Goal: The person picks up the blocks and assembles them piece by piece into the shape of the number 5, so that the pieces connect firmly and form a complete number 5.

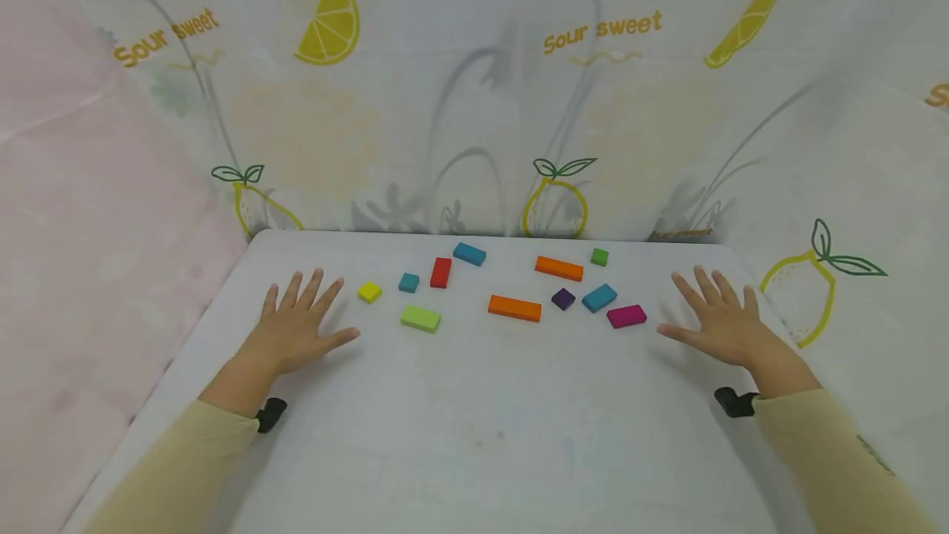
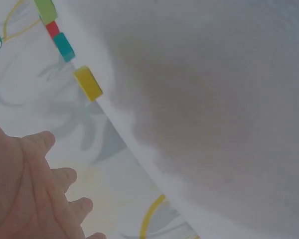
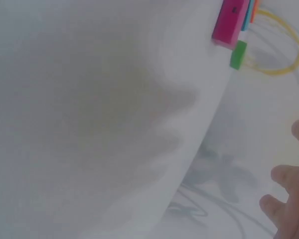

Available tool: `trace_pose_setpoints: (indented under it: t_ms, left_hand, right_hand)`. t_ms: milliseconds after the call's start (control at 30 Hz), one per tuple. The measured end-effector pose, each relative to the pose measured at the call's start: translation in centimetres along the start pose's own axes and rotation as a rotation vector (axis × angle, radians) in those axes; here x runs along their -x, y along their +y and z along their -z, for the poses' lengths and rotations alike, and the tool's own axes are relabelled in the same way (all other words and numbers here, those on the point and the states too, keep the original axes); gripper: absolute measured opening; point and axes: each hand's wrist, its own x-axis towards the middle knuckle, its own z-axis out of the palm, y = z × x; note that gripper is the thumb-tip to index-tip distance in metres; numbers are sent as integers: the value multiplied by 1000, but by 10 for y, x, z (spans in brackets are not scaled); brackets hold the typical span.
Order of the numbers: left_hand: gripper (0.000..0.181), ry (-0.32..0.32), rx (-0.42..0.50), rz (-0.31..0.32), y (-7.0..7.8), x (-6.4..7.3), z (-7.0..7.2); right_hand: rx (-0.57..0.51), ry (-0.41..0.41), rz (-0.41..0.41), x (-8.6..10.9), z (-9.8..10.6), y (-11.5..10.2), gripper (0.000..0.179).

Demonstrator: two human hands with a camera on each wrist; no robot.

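Fingers spread, my left hand (image 1: 292,336) is held above the left side of the white table and touches nothing. Nearest to it is a yellow block (image 1: 369,292); a teal cube (image 1: 409,283), a red block (image 1: 441,273) and a light green block (image 1: 420,319) lie further right. My right hand (image 1: 722,326) is likewise spread over the right side, holding nothing. Beside it lies a magenta block (image 1: 627,316), then a blue block (image 1: 599,298) and a dark purple cube (image 1: 563,299). The left wrist view shows the left palm (image 2: 25,189); fingers (image 3: 286,177) show in the right wrist view.
Two orange blocks, one nearer (image 1: 515,308) and one further back (image 1: 559,269), lie around the middle. A second blue block (image 1: 469,254) and a green cube (image 1: 600,257) sit near the back edge of the white table (image 1: 474,402). Behind it hangs a lemon-printed curtain (image 1: 415,105).
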Motion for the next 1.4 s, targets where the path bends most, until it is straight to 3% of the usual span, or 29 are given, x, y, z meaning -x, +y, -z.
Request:
trace_pose_setpoints:
  t_ms: [433, 1400]
  left_hand:
    - [98, 44, -10, -47, 27, -19, -1]
    - [92, 14, -24, -138, 82, -67, -7]
  right_hand:
    - [14, 9, 38, -13, 3, -16, 100]
    - [-21, -19, 106, -49, 0, -57, 94]
